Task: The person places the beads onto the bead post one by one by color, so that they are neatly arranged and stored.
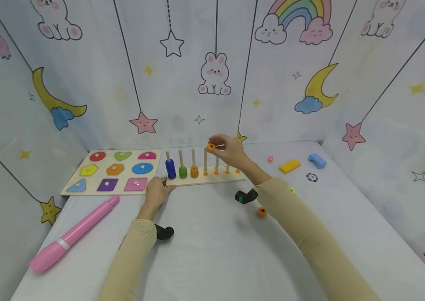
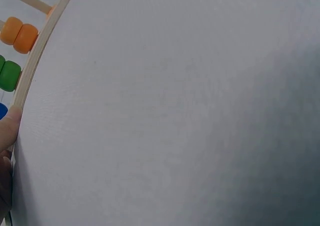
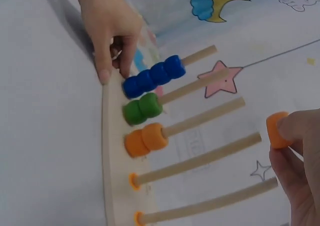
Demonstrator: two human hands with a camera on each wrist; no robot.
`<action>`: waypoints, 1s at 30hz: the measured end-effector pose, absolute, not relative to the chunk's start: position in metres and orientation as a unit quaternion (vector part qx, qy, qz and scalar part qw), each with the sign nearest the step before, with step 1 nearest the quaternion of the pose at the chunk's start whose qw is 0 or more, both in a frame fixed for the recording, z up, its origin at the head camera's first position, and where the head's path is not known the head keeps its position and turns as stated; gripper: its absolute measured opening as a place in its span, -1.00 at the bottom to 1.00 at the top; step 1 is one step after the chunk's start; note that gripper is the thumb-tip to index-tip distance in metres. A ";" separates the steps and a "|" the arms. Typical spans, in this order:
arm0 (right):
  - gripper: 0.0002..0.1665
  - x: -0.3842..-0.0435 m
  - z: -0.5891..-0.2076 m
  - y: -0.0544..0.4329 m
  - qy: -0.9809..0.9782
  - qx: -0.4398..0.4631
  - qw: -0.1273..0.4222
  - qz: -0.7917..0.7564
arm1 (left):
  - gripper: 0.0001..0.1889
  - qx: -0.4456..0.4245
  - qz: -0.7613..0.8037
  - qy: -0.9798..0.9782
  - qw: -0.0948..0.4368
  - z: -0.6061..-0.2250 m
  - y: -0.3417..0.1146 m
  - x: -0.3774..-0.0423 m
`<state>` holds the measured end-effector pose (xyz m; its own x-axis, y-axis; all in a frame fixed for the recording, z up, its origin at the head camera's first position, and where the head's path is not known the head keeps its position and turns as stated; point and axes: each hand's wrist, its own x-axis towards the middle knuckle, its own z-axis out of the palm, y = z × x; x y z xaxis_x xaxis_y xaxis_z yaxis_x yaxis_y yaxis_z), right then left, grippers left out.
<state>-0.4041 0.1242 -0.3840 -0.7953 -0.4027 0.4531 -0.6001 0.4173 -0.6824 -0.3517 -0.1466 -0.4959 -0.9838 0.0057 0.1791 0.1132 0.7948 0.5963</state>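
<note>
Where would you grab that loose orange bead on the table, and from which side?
I'd pinch the loose orange bead by opposite sides of its rounded wall, probably coming from above and the left: in the head view the right sleeve runs close on its right. Its dark hole shows on the upper side, so a side pinch should leave that clear.

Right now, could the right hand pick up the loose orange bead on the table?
Probably not yet: the right hand pinches another orange bead. The loose bead beside the right sleeve looks uncovered, so the way seems free once that hand empties.
</note>
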 end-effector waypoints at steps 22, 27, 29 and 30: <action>-0.64 -0.412 -0.386 0.081 -0.864 0.321 0.140 0.360 | -0.41 -0.025 -0.335 -0.939 0.076 -0.499 -0.140 -0.352; -0.71 -0.405 -0.382 0.088 -0.836 0.324 0.162 0.412 | -0.41 -0.024 -0.332 -0.939 0.086 -0.499 -0.144 -0.353; -0.73 -0.400 -0.382 0.093 -0.825 0.328 0.161 0.432 | -0.40 -0.021 -0.330 -0.940 0.084 -0.499 -0.145 -0.353; -0.74 -0.397 -0.382 0.097 -0.821 0.329 0.157 0.440 | -0.40 -0.019 -0.330 -0.940 0.082 -0.499 -0.146 -0.353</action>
<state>-0.3975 0.0973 -0.3818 -0.7349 -0.4016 0.5464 -0.6774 0.3976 -0.6189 -0.3529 -0.1461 -0.4991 -0.9858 -0.0180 0.1669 0.0902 0.7817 0.6170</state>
